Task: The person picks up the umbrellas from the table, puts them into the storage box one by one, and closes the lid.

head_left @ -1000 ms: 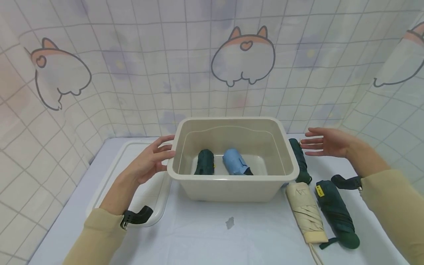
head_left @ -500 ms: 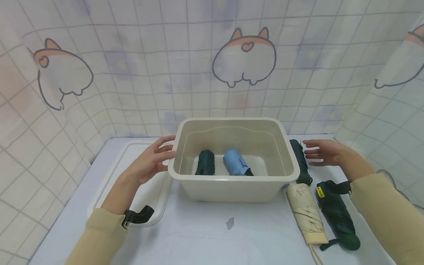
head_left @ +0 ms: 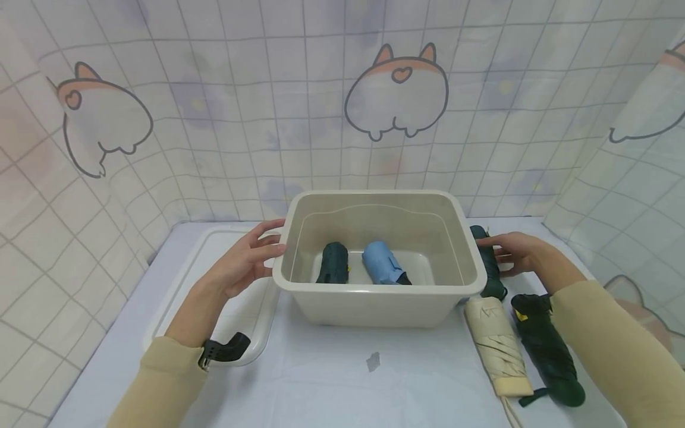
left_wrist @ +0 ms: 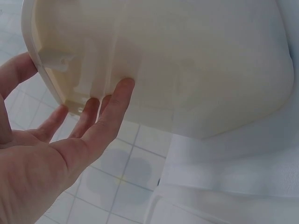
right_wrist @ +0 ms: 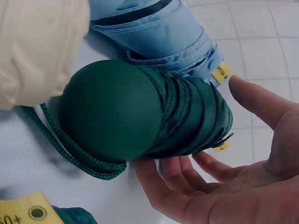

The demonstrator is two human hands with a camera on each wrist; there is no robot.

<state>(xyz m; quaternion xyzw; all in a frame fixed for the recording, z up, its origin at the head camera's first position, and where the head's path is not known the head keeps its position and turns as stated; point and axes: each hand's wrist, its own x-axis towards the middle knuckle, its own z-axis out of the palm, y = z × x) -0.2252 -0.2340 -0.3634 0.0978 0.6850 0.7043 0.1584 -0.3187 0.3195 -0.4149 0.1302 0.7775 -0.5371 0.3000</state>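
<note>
A cream plastic bin (head_left: 374, 306) holds a dark green folded umbrella (head_left: 334, 264) and a blue folded umbrella (head_left: 382, 263). At its left end my left hand (head_left: 238, 264) touches the rim and outer wall with extended fingers (left_wrist: 110, 114). On the right, my right hand (head_left: 523, 252) is at a green folded umbrella (head_left: 489, 270) lying beside the bin. In the right wrist view its fingers reach under that umbrella (right_wrist: 187, 112), while the thumb (right_wrist: 254, 98) stands apart from it. Another light blue umbrella (right_wrist: 159, 37) lies behind, mostly hidden by the bin in the head view.
A cream folded umbrella (head_left: 497, 348) and another dark green umbrella (head_left: 551, 356) lie at the right front. A white lid (head_left: 241, 321) lies left of the bin under my left forearm. Patterned curtain-like sheeting (head_left: 257, 148) encloses the table's back and sides.
My right hand has come down and toward me, from above the table to the green umbrella beside the bin. My left hand has stayed at the bin.
</note>
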